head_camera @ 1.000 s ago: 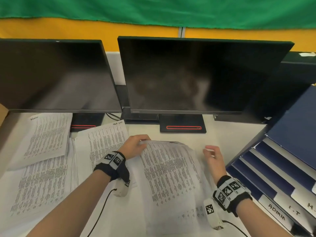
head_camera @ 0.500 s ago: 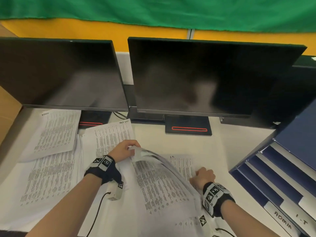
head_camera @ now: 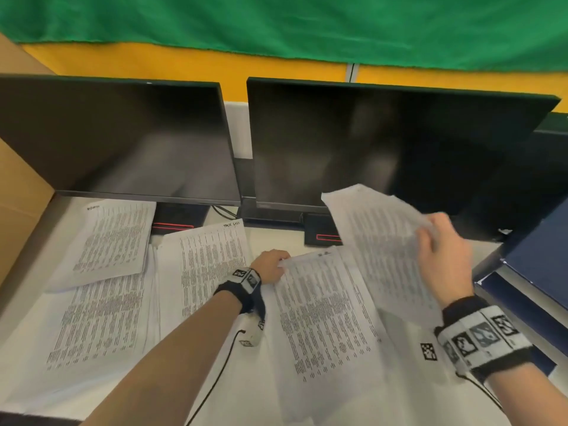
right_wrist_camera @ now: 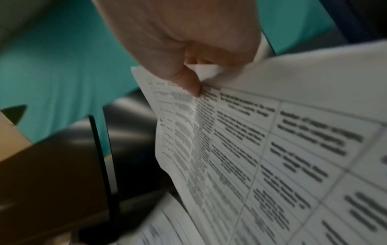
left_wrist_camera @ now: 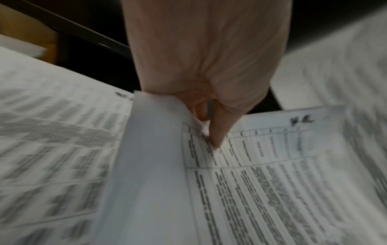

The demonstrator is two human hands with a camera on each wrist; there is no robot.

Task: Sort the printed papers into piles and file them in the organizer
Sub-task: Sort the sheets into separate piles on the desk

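Note:
My right hand pinches a printed sheet by its edge and holds it lifted and tilted in front of the right monitor. My left hand grips the top-left corner of the centre stack of printed papers, thumb on top, corner curled up. Other piles of papers lie to the left: one by the left hand, one at the far left and a sheet on top of it. The blue organizer stands at the right edge.
Two dark monitors stand along the back of the white desk, their bases with red stripes behind the papers. A cardboard panel closes the left side. Cables run from both wristbands.
My right hand has risen from the desk, lifting a sheet off the centre stack up and to the right. My left hand stays on the stack's corner. The view has tilted left.

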